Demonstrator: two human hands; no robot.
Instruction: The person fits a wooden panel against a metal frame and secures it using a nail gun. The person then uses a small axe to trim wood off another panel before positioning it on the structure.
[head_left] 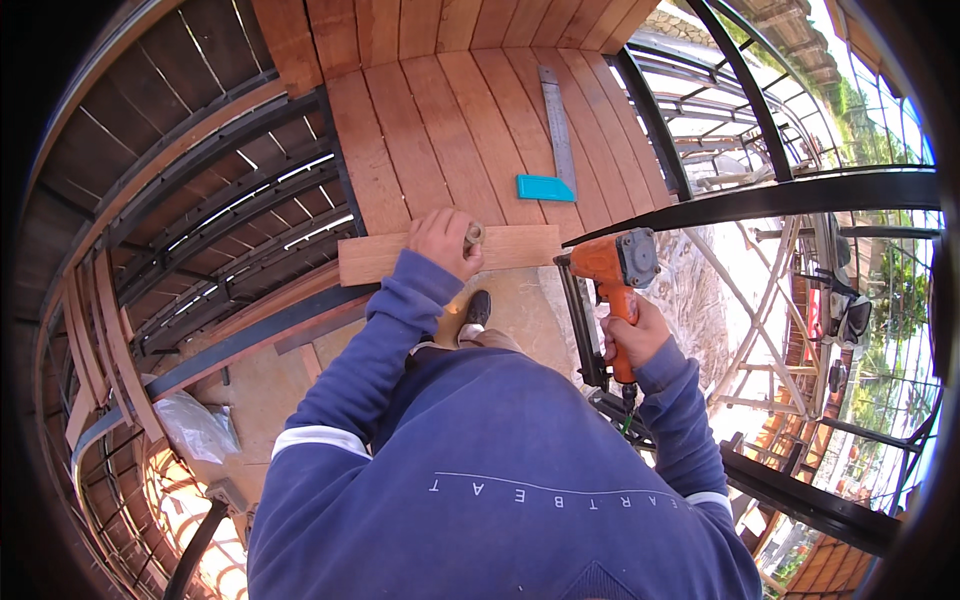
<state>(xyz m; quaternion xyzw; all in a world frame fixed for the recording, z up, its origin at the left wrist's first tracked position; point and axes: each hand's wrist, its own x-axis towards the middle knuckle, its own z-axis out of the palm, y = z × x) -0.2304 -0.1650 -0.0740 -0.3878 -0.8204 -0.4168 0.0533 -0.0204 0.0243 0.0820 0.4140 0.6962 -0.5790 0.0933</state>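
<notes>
Worker: person in navy long-sleeved sweatshirt w/ white sleeve bands (pixel 520 440), standing at near side of scene, both arms reaching fwd.
L hand (pixel 436 240): on L half of board; fingers curled narrow, holding short tan cylinder w/ round end (pixel 474 234), exact kind unclear.
R hand (pixel 640 334): at R, fingers wrapped tight round handle of orange nail gun w/ dark grey head cap (pixel 600 262).
Board: flat, light reddish-brown wooden length (pixel 518 248), lying L to R along near edge of worktop, under L hand; how it meets worktop can't be made out.
Nail gun: head at far end, handle pointing near; nose just beside board's R end, contact unclear. Long black magazine (pixel 581 325) runs nearward, L of handle.
Worktop: reddish-brown wooden planks w/ dark joints (pixel 440 130), beyond board, running nr to far.
Square: teal block-shaped stock (pixel 545 188) + long grey metal blade (pixel 557 120), flat on worktop's R half, blade pointing far; well apart from both hands.
Floor: tan, smooth (pixel 262 392), nr side of board; dark shoe (pixel 480 306) shows just nearer than board.
L side: clear crumpled plastic bag (pixel 200 428) on floor, nr; dark slatted wall (pixel 150 80) beyond.
R side: thick black metal beam (pixel 800 198); pale wooden cross-braced frame (pixel 766 310) nearer.
</notes>
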